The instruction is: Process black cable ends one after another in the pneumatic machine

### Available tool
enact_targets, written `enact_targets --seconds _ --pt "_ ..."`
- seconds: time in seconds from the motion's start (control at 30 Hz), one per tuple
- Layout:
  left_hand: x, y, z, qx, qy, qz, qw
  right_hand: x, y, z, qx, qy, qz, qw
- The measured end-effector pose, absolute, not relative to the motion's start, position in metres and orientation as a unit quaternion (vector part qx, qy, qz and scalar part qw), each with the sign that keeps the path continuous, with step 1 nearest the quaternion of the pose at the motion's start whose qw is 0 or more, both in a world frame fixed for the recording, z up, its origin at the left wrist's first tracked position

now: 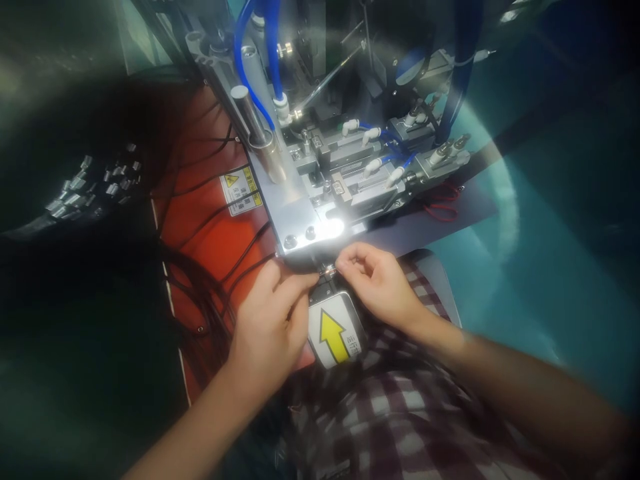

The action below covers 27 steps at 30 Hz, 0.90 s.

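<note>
Around a red tabletop [200, 200], dim surroundings and teal floor [550, 267].

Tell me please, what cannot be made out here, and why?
Head view:
Small part between left hand and right hand: tiny, partly behind fingertips.
Writing on warning label: too small, blurred.
Shiny pieces, left side: blurred, in shadow.
Top of machine: cut off by upper edge.

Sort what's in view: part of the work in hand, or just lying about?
In use:
- left hand and right hand, fingertips at small metal part
- machine

Apparently lying about:
- shiny pieces, far left
- red wires
</note>
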<state>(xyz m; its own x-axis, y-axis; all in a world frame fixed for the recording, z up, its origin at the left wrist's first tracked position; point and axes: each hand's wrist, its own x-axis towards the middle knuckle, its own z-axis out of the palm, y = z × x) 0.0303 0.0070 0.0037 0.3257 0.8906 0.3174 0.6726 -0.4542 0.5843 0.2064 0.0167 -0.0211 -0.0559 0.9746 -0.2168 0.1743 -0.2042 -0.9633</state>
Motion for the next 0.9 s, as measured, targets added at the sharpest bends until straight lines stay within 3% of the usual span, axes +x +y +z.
enact_targets --seconds 0.27,0.4,0.5,0.67,0.9 --pt "0.03 0.007 0.004 0.796 0.492 0.307 0.175 0.21 0.027 -0.001 -0.615 -0.549 0.499 0.266" --pt "0.031 0.007 0.004 0.795 0.489 0.309 0.182 0.207 0.018 0.005 -0.593 -0.662 0.321 0.326" --pt "0.032 0.006 0.005 0.794 0.483 0.318 0.188 0.201 0.015 0.004 -0.571 -0.686 0.287 0.349" --pt "0.032 0.006 0.005 0.791 0.485 0.32 0.191 0.198 0.02 -0.002 -0.571 -0.656 0.328 0.369" --pt "0.032 0.007 0.003 0.791 0.49 0.318 0.182 0.208 0.018 -0.013 -0.58 -0.547 0.475 0.374"
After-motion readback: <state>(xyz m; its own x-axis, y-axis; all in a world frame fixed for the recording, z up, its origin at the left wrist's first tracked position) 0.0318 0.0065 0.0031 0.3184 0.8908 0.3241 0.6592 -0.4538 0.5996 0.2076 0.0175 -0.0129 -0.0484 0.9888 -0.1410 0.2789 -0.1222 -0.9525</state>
